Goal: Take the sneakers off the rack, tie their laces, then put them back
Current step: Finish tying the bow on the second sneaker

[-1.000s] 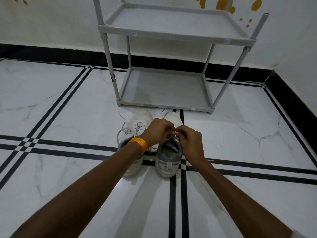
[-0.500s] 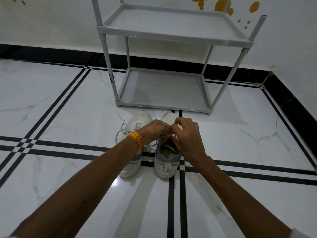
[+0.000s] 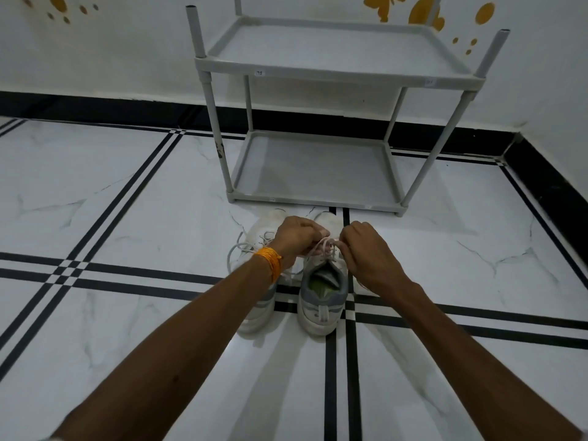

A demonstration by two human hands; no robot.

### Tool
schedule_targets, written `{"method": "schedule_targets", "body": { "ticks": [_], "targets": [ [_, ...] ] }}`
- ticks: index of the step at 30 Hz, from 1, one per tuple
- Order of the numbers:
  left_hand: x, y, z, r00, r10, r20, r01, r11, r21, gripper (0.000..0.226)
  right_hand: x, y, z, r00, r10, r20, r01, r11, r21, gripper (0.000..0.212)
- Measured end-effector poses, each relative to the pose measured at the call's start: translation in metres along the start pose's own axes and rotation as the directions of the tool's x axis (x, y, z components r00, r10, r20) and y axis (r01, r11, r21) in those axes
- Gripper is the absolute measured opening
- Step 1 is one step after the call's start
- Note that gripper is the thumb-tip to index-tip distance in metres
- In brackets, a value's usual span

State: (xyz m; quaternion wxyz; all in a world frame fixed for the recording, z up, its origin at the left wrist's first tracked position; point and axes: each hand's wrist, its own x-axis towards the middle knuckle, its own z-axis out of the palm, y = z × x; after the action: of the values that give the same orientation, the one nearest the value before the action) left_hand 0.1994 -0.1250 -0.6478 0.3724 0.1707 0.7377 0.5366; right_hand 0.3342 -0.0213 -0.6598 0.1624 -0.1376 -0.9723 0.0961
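Observation:
Two white and grey sneakers stand side by side on the floor, toes toward the rack. Over the right sneaker [image 3: 321,300] my left hand [image 3: 297,238] and my right hand [image 3: 366,253] each pinch a white lace [image 3: 325,246], and a small loop shows between them. The left sneaker [image 3: 259,308] is partly hidden under my left forearm; its loose laces [image 3: 238,249] trail to the left. The grey two-shelf rack [image 3: 318,73] stands just beyond the shoes with both shelves bare.
White marble floor with black inlay lines spreads all around. A white wall with orange decals and a black skirting runs behind the rack, and another wall closes the right side.
My hands have drawn slightly apart over the right sneaker, pulling the lace out into a visible loop. The view has tilted up a little, showing more of the rack.

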Motion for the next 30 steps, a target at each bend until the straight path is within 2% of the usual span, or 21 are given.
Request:
{"method": "schedule_targets", "body": {
  "ticks": [3,5,7,9,10,11,13,16,17,19,23,24,26,27,28,30],
  "targets": [
    [0.007,-0.019,-0.011,0.964,0.225,-0.14,-0.185,0.95,0.25,0.004,-0.013,0.015,0.0,1.0,0.025,-0.015,-0.025,0.999,-0.027,0.012],
    [0.007,-0.032,-0.02,0.918,0.37,-0.142,-0.281,0.86,0.426,0.003,-0.029,0.028,0.002,0.997,0.074,-0.002,-0.074,0.994,-0.085,0.011],
    [0.004,-0.037,-0.023,0.879,0.471,-0.071,-0.349,0.738,0.578,0.005,-0.044,0.034,0.008,0.992,0.125,0.034,-0.121,0.986,-0.118,0.018],
    [0.004,-0.041,-0.023,0.84,0.54,0.057,-0.418,0.576,0.702,0.01,-0.051,0.031,0.014,0.981,0.184,0.066,-0.181,0.982,-0.054,0.021],
    [0.003,-0.041,-0.025,0.823,0.556,0.114,-0.457,0.53,0.714,0.01,-0.05,0.027,0.015,0.968,0.243,0.061,-0.244,0.97,0.006,0.023],
    [0.003,-0.041,-0.029,0.819,0.554,0.15,-0.491,0.54,0.683,0.008,-0.047,0.023,0.016,0.944,0.325,0.054,-0.329,0.941,0.078,0.027],
    [0.001,-0.04,-0.04,0.832,0.528,0.173,-0.52,0.63,0.577,0.003,-0.04,0.015,0.018,0.859,0.507,0.067,-0.507,0.828,0.24,0.031],
    [-0.002,-0.041,-0.043,0.841,0.53,0.105,-0.504,0.698,0.51,0.004,-0.03,0.004,0.022,0.729,0.677,0.101,-0.644,0.628,0.437,0.038],
    [-0.001,-0.042,-0.039,0.853,0.519,0.061,-0.475,0.721,0.504,0.004,-0.028,0.003,0.022,0.703,0.702,0.118,-0.674,0.603,0.427,0.04],
    [0.002,-0.045,-0.032,0.878,0.477,-0.03,-0.388,0.747,0.54,0.006,-0.027,0.003,0.024,0.718,0.686,0.116,-0.687,0.674,0.273,0.034],
    [0.003,-0.043,-0.025,0.882,0.436,-0.18,-0.213,0.709,0.673,0.006,-0.029,0.01,0.023,0.733,0.664,0.146,-0.668,0.744,-0.029,0.025],
    [0.001,-0.042,-0.024,0.875,0.453,-0.171,-0.194,0.651,0.733,0.009,-0.03,0.01,0.024,0.757,0.64,0.133,-0.634,0.768,-0.089,0.024],
    [-0.003,-0.04,-0.02,0.867,0.498,-0.039,-0.197,0.413,0.889,0.021,-0.029,0.011,0.025,0.795,0.598,0.103,-0.578,0.798,-0.172,0.02],
    [-0.005,-0.04,-0.017,0.867,0.496,0.049,-0.212,0.277,0.937,0.028,-0.029,0.011,0.026,0.789,0.605,0.11,-0.586,0.794,-0.162,0.018],
    [-0.006,-0.041,-0.016,0.863,0.492,0.11,-0.229,0.187,0.955,0.033,-0.028,0.01,0.025,0.773,0.622,0.123,-0.608,0.783,-0.133,0.017],
    [-0.002,-0.044,-0.016,0.857,0.493,0.147,-0.243,0.137,0.96,0.039,-0.029,0.013,0.029,0.706,0.68,0.197,-0.692,0.722,-0.014,0.018]
  ]
}}
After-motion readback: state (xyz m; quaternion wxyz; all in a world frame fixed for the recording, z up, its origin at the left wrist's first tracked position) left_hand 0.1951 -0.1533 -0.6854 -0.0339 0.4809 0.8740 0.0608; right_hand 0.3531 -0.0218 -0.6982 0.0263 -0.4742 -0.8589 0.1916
